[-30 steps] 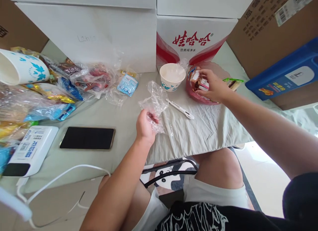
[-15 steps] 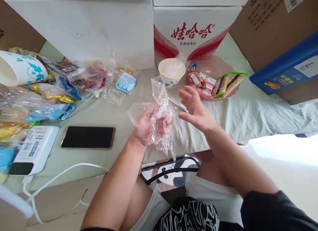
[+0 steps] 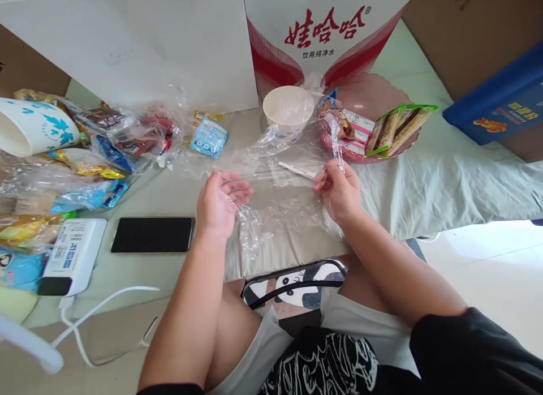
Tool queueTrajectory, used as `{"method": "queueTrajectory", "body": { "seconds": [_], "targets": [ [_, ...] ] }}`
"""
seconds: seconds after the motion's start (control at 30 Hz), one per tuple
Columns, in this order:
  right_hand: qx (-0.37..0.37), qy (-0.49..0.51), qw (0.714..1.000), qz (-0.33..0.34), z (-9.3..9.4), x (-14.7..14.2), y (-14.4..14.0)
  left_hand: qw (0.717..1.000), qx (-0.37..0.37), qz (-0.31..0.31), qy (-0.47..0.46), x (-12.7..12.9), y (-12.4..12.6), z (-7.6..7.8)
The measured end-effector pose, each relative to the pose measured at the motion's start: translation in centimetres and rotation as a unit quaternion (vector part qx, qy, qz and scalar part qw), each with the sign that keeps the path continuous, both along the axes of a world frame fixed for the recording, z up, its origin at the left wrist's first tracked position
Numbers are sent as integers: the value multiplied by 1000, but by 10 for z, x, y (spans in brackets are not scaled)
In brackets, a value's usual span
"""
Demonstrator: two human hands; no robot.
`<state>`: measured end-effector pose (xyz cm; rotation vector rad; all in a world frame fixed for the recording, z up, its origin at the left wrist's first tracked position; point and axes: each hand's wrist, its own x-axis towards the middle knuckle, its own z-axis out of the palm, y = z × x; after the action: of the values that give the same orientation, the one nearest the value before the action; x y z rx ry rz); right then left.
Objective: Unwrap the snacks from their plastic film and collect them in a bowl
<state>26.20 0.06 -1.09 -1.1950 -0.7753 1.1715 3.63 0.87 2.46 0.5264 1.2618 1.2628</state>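
A thin clear plastic bag (image 3: 284, 208) is stretched wide between both hands, just above the cloth-covered surface. My left hand (image 3: 218, 205) has its loosely curled fingers closed on the bag's left edge, and film lies across the fingers. On the other side my right hand (image 3: 341, 191) pinches the bag's right edge, and a twist of film rises above it. Through and beside the film a white pen-like stick (image 3: 297, 170) lies near my right fingers. Behind the bag stands a paper cup (image 3: 288, 109) with clear plastic in or over it.
A pink bowl (image 3: 382, 84) of wrapped snacks stands at right, by a white carton (image 3: 331, 44). Snack packets (image 3: 85, 163), a tipped paper cup (image 3: 38, 126), a blue sachet (image 3: 210, 137), a phone (image 3: 153, 235) and a white power bank (image 3: 74, 253) with its cable lie left.
The crumpled plastic bag has been spread out. My left hand has moved left, and my right hand, open before, has come down and taken hold of the bag's right side.
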Motion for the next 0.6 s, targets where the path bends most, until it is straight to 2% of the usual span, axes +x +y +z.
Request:
{"method": "queueTrajectory", "body": {
  "seconds": [0.1,0.2,0.3,0.37,0.47,0.6],
  "targets": [
    [-1,-2,1000,16,3,5,-4,993,-31,-96,68,-3,-1,0],
    [-5,-3,999,43,6,11,-8,983,-43,-165,66,-9,-6,5],
    [-2,10,999,36,7,17,-8,977,-1,-213,21,-18,-11,15],
    [-2,26,999,20,7,20,-8,974,33,-223,3,-22,-14,20],
    [-4,35,999,9,8,21,-8,985,57,-160,23,-23,-15,21],
    [27,12,1000,2,14,19,-12,992,78,26,96,-20,-8,13]
  ]
}}
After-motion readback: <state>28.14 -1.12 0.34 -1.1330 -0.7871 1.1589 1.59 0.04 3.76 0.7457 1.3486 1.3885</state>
